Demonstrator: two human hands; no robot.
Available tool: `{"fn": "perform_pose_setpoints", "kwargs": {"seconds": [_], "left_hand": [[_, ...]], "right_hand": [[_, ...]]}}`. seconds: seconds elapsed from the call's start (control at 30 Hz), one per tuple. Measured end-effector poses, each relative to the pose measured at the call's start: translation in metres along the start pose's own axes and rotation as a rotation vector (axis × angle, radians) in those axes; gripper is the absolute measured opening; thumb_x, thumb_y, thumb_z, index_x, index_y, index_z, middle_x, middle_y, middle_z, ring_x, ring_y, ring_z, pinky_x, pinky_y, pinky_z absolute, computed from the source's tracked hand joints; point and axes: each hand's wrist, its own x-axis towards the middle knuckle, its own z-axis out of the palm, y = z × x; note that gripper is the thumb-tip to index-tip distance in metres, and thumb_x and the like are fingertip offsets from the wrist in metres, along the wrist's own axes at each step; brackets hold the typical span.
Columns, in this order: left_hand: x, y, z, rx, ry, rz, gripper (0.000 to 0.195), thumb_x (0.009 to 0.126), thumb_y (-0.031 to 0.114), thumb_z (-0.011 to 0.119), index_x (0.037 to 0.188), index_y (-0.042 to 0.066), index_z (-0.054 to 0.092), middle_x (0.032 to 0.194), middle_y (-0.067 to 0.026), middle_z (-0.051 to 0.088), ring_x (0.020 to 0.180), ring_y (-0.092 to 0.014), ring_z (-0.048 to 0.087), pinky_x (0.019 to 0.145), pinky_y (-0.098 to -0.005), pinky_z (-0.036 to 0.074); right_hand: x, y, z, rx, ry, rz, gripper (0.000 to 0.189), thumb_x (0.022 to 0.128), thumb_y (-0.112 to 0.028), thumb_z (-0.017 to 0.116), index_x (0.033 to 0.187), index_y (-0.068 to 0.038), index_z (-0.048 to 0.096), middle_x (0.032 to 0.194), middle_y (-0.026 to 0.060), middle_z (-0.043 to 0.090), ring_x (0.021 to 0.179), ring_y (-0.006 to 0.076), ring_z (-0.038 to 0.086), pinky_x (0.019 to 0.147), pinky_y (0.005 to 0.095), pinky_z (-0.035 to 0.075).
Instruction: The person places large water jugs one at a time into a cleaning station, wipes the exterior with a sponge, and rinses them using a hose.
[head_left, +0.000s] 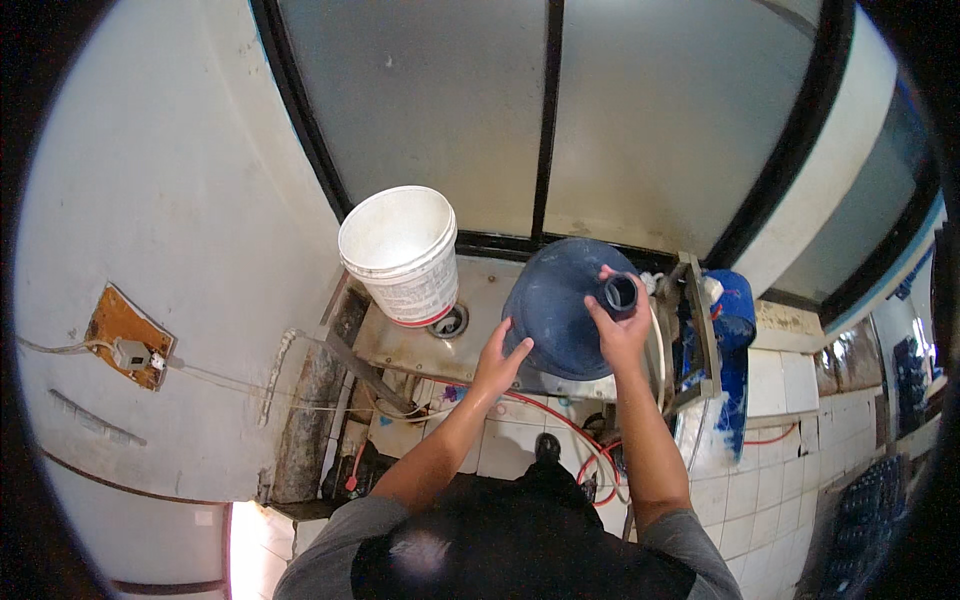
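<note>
A large blue plastic water jug (559, 300) stands tilted on a metal sink counter (480, 281), its open neck turned up towards me. My right hand (624, 322) grips the jug by its neck, thumb on the near left side and fingers around the far side. At the jug's lower left side is my left hand (502, 360), thumb and fingers apart; its fingertips are at the jug's wall, and whether they press on it is hard to tell. A white plastic bucket (401, 255), open at the top, stands left of the jug beside a round drain (450, 322).
Red hose (555, 412) loops over the tiled floor below the counter. Right of the counter are a metal frame (701, 330) and a blue container (731, 307). A pale hose (660, 352) hangs by my right forearm. Frosted window panes (442, 112) rise behind the counter.
</note>
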Motion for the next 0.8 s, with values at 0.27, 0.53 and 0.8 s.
{"fn": "perform_pose_setpoints", "kwargs": {"seconds": [0.27,0.53,0.8], "left_hand": [[0.062,0.020,0.030,-0.090,0.359,-0.069,0.061,0.104,0.037,0.062,0.146,-0.006,0.047,0.135,-0.0188,0.062,0.125,-0.028,0.058,0.108,-0.0392,0.042],[0.063,0.023,0.042,-0.129,0.395,-0.280,0.070,0.099,0.030,0.069,0.152,-0.002,0.038,0.145,-0.0219,0.052,0.130,-0.030,0.055,0.109,-0.0412,0.044],[0.062,0.035,0.046,-0.092,0.478,-0.239,0.067,0.098,0.019,0.071,0.152,0.001,0.035,0.145,-0.0208,0.051,0.133,-0.030,0.051,0.112,-0.0420,0.043]], "right_hand": [[0.131,0.050,0.011,-0.331,-0.529,0.132,0.072,0.086,-0.028,0.082,0.146,-0.002,0.052,0.136,0.0223,0.064,0.125,0.0318,0.063,0.109,0.0410,0.045],[0.112,0.232,-0.163,-1.127,-0.224,0.280,0.060,0.085,-0.034,0.081,0.132,-0.002,0.061,0.137,0.0247,0.059,0.133,0.0418,0.052,0.111,0.0485,0.042],[0.013,0.348,-0.292,-0.230,-0.084,1.122,0.037,0.091,-0.021,0.076,0.114,0.004,0.063,0.065,0.0072,0.062,0.049,0.0220,0.062,0.045,0.0361,0.049]]}}
